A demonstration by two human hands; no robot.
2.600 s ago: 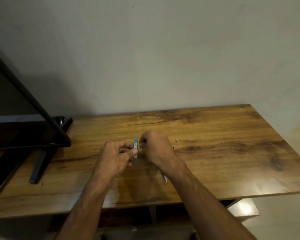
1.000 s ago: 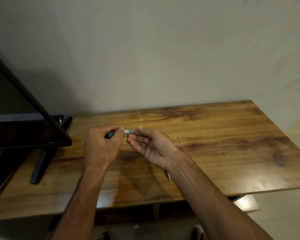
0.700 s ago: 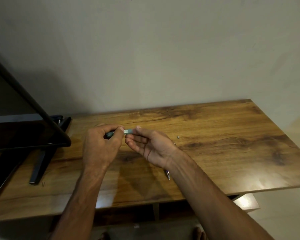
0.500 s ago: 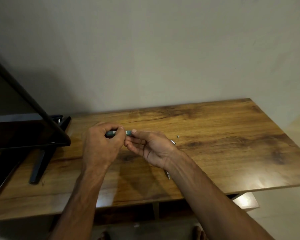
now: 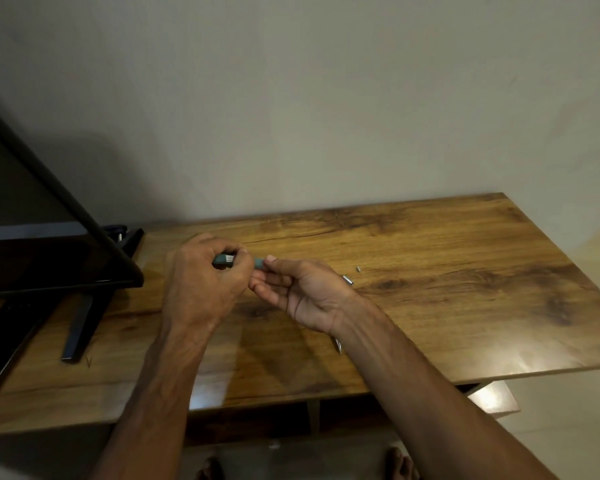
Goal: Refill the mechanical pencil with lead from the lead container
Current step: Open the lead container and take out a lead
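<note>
head view, angled down (table [image 5: 430, 271])

Desk, screen and wall

A wooden desk [image 5: 465, 271] with dark grain stands against a plain pale wall [image 5: 326, 98]. At its left a black screen [image 5: 32, 265] leans on a black stand [image 5: 84, 320], its feet resting on the wood. Glare shows on the desk's near edge; pale floor [image 5: 568, 427] lies to the right.

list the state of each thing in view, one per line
lead container: teal, held level above the table in both hands
left hand: fingers closed around the container
right hand: palm up, fingertips pinching the container's end
mechanical pencil: lying on the table, mostly hidden under the right wrist
small metal piece: loose on the table
monitor: screen dark
</note>
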